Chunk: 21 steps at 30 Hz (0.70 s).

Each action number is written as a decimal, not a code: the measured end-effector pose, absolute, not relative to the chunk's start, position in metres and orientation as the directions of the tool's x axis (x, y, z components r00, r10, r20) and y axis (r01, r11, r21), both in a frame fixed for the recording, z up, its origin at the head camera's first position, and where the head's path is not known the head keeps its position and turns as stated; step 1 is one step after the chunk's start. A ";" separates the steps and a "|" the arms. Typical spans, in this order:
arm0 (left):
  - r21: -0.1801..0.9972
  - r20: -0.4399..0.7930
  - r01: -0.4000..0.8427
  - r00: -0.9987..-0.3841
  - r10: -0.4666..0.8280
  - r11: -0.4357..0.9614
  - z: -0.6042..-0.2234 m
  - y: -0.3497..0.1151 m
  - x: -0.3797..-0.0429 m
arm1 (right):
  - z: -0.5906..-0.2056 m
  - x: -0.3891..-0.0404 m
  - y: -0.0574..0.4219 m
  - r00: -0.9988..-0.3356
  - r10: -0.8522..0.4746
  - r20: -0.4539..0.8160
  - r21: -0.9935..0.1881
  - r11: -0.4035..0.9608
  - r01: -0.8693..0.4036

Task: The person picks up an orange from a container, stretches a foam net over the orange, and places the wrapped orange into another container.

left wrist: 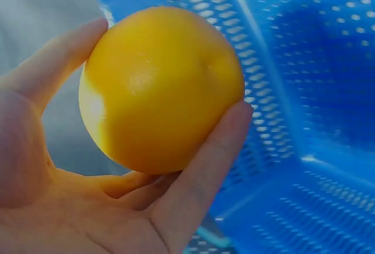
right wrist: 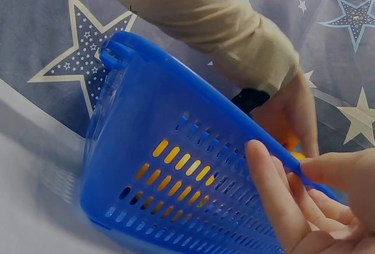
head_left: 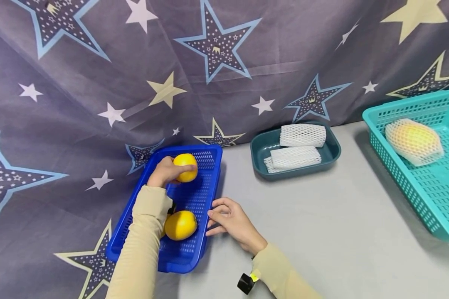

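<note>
No legible text; no readable labels or numbers

Blue basket: 1 yellow fruit inside mostly hidden by L sleeve, full shape unclear. Well R of blue basket: teal basket, cut off by head view's R edge.

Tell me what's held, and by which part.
Left grip holds a yellow fruit by its sides; right grip is at the basket's rim, hold unclear.

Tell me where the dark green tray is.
In the head view, the dark green tray sits right of centre before the star-patterned curtain, between the blue basket and the turquoise basket.
</note>
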State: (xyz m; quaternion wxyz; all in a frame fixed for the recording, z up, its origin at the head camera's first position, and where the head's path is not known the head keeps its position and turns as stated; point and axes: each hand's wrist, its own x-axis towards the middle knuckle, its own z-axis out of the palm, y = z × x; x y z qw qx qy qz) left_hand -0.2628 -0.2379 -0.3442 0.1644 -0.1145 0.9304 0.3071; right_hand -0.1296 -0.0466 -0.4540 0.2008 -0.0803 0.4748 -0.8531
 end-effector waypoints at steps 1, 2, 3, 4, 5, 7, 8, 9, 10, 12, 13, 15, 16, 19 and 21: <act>0.525 -0.360 -0.297 -0.927 -0.109 0.797 -0.340 -0.236 -0.261 | -0.454 -0.130 -0.046 -0.905 -0.421 -0.054 -0.843 -0.466 0.267; 0.516 -0.338 -0.277 -0.935 -0.105 0.810 -0.337 -0.234 -0.259 | -0.453 -0.130 -0.046 -0.903 -0.425 -0.056 -0.845 -0.462 0.269; 0.504 -0.318 -0.261 -0.942 -0.104 0.823 -0.334 -0.232 -0.257 | -0.452 -0.130 -0.045 -0.901 -0.431 -0.055 -0.847 -0.458 0.271; 0.495 -0.298 -0.246 -0.949 -0.102 0.834 -0.331 -0.230 -0.254 | -0.452 -0.131 -0.044 -0.898 -0.437 -0.055 -0.849 -0.454 0.272; 0.489 -0.280 -0.230 -0.955 -0.099 0.841 -0.329 -0.228 -0.252 | -0.451 -0.131 -0.043 -0.895 -0.442 -0.056 -0.851 -0.448 0.274; 0.480 -0.249 -0.201 -0.965 -0.087 0.854 -0.324 -0.224 -0.247 | -0.450 -0.132 -0.041 -0.892 -0.449 -0.057 -0.856 -0.438 0.275; 0.476 -0.235 -0.188 -0.968 -0.081 0.859 -0.321 -0.222 -0.245 | -0.450 -0.133 -0.039 -0.892 -0.449 -0.057 -0.859 -0.433 0.273; 0.472 -0.223 -0.172 -0.972 -0.072 0.865 -0.319 -0.220 -0.242 | -0.450 -0.134 -0.038 -0.894 -0.444 -0.057 -0.863 -0.429 0.269; 0.475 -0.208 -0.154 -0.976 -0.059 0.867 -0.317 -0.218 -0.239 | -0.449 -0.135 -0.036 -0.899 -0.435 -0.060 -0.867 -0.423 0.262; 0.478 -0.181 -0.119 -0.983 -0.034 0.871 -0.312 -0.214 -0.233 | -0.447 -0.137 -0.032 -0.913 -0.404 -0.055 -0.876 -0.419 0.238; 0.483 -0.168 -0.101 -0.986 -0.022 0.870 -0.310 -0.212 -0.230 | -0.446 -0.138 -0.030 -0.922 -0.385 -0.049 -0.882 -0.417 0.221; 0.494 -0.144 -0.069 -0.990 0.003 0.866 -0.306 -0.207 -0.224 | -0.442 -0.140 -0.026 -0.939 -0.342 -0.033 -0.891 -0.415 0.182; 0.503 -0.131 -0.054 -0.991 0.015 0.863 -0.304 -0.205 -0.221 | -0.440 -0.141 -0.024 -0.947 -0.319 -0.024 -0.896 -0.413 0.162; 0.523 -0.098 -0.008 -0.994 0.051 0.852 -0.302 -0.197 -0.211 | -0.435 -0.143 -0.017 -0.966 -0.260 0.001 -0.909 -0.404 0.107; 0.531 -0.074 0.025 -0.994 0.075 0.847 -0.301 -0.192 -0.204 | -0.432 -0.143 -0.014 -0.974 -0.227 0.013 -0.915 -0.395 0.080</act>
